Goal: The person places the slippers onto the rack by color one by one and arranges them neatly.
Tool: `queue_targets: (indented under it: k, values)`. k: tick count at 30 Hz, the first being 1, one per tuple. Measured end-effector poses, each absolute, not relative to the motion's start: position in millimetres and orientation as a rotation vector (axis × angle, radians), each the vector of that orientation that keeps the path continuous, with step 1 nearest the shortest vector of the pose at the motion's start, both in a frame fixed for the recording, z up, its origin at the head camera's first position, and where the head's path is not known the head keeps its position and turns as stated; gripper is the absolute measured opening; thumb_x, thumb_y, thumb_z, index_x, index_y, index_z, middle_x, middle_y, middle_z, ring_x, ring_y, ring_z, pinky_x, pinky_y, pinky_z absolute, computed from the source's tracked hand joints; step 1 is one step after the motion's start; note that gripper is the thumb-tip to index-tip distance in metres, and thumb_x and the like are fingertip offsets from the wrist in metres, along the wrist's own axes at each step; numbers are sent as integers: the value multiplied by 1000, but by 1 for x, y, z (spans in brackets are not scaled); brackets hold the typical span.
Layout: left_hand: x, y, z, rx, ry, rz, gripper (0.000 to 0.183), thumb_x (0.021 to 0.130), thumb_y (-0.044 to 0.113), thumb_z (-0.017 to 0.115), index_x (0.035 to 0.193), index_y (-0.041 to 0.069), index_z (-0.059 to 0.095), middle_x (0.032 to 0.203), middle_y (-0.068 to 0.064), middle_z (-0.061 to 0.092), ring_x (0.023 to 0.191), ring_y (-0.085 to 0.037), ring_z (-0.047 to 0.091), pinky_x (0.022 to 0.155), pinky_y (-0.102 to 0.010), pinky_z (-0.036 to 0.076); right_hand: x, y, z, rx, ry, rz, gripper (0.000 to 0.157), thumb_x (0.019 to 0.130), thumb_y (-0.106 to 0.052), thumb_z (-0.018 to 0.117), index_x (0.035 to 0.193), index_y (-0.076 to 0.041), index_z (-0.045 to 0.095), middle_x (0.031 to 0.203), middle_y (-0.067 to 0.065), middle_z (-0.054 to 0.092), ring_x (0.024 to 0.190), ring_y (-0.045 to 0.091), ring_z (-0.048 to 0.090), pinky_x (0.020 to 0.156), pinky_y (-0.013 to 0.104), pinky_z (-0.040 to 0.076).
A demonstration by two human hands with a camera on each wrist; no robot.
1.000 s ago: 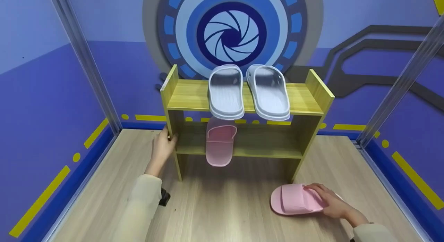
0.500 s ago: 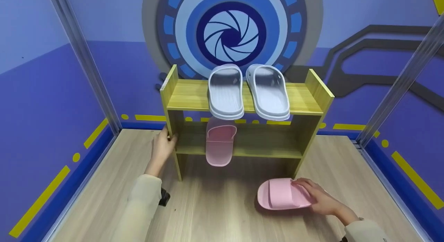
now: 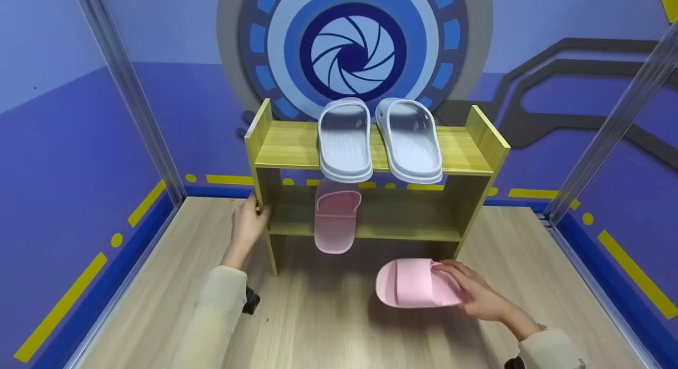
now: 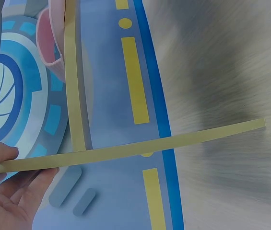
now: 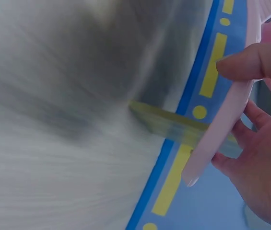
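Note:
My right hand (image 3: 479, 295) grips a pink slide slipper (image 3: 414, 284) by its heel end, in front of the rack's lower right, its strap facing up and toe pointing left. In the right wrist view the thumb lies on one face of the slipper's sole (image 5: 224, 122) and the fingers on the other. My left hand (image 3: 249, 223) holds the left side panel of the wooden shoe rack (image 3: 408, 215); in the left wrist view the panel's edge (image 4: 121, 151) runs between thumb and fingers. Another pink slipper (image 3: 336, 226) lies on the rack's middle shelf, toe inward.
Two pale grey-blue clogs (image 3: 345, 141) stand side by side on the top shelf, heels overhanging the front edge. The rack stands on a wood-grain tabletop (image 3: 318, 332). Blue printed walls (image 3: 185, 104) and metal posts (image 3: 132, 93) enclose the back and sides.
My right hand has lifted the pink slipper off the tabletop and carried it left and toward the rack. The left hand stays on the rack's side panel.

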State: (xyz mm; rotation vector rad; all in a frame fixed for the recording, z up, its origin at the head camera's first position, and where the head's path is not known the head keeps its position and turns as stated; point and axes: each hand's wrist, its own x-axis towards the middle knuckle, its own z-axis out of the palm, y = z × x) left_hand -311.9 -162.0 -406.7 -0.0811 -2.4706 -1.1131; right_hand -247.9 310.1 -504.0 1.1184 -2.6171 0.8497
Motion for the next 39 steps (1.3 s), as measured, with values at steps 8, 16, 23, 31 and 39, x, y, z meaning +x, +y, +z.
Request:
queue_targets:
  k: [8,16,23,31,39]
  values:
    - [-312,-162,-406,-95,-2463,-1144,31,87,8,52,114,-4,49,105,-26,56,91,-38,57,70,-45,48,-247,300,-487,1054,-2655,908,83,52,-5,66,130,-14,41,133,11,33,117,31,30,85,58,20]
    - [-313,-161,-406,-96,-2452,-1148,30,86,7,53,114,-5,49,104,-26,56,91,-37,57,70,-44,48,-249,293,-475,1050,-2599,928,84,52,-2,68,131,-13,40,133,10,33,117,28,31,82,54,20]
    - [-313,-161,-407,-113,-2449,-1148,32,86,7,52,116,-4,48,105,-26,56,91,-38,57,70,-45,48,-253,287,-466,985,-2580,934,83,55,-7,70,131,-14,38,132,9,34,116,26,31,84,54,20]
    - [-310,-161,-407,-76,-2449,-1059,23,86,10,54,102,-5,52,97,-27,59,86,-38,58,66,-45,48,-257,282,-462,896,-2501,924,84,55,-9,76,130,-9,40,128,7,40,115,24,34,84,53,22]
    - [-310,-162,-407,-91,-2446,-1097,26,86,10,53,107,-5,52,99,-26,58,86,-36,58,67,-44,48,-256,276,-460,801,-2479,901,83,54,-13,80,128,-3,42,124,13,45,112,30,39,82,59,23]
